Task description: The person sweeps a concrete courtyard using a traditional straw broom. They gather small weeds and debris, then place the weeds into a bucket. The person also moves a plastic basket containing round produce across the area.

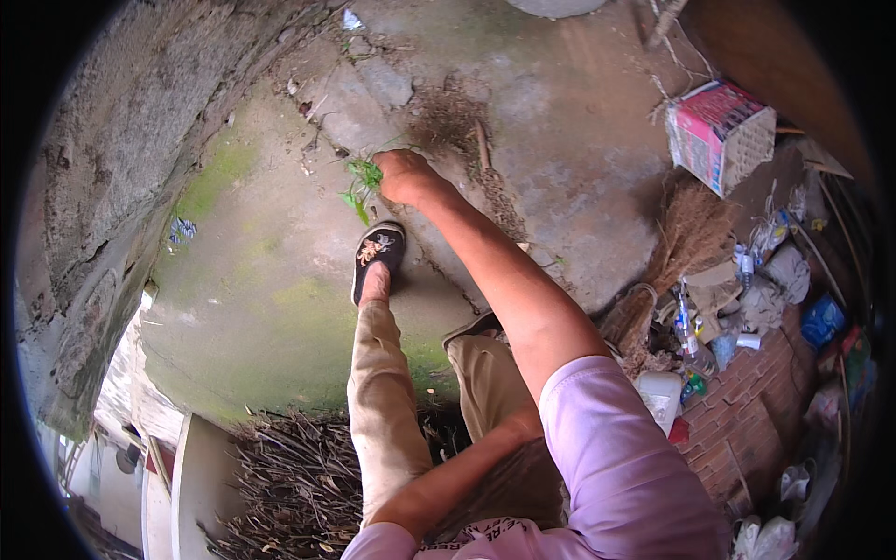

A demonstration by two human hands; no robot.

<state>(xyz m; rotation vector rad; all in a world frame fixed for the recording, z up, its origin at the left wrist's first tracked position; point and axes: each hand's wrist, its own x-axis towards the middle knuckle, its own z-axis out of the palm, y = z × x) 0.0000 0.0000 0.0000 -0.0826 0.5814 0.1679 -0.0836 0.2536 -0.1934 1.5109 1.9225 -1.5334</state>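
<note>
My right hand (403,177) reaches out over the concrete floor, closed around a small bunch of green weeds (362,177). Leaves and thin stems stick out on the left side of the fist, just beyond the toe of my dark shoe (380,247). My left forearm (448,478) crosses my lap toward the right knee. Behind the right upper arm the left hand is lost from sight, so its fingers do not show.
A rough stone wall (121,140) rises at the left. Dry twigs (289,476) are heaped beside my legs. On the right are a straw broom (686,233), a pink box (721,135), and bottles (691,341) among litter on bricks (747,411). Loose dirt (453,117) lies ahead.
</note>
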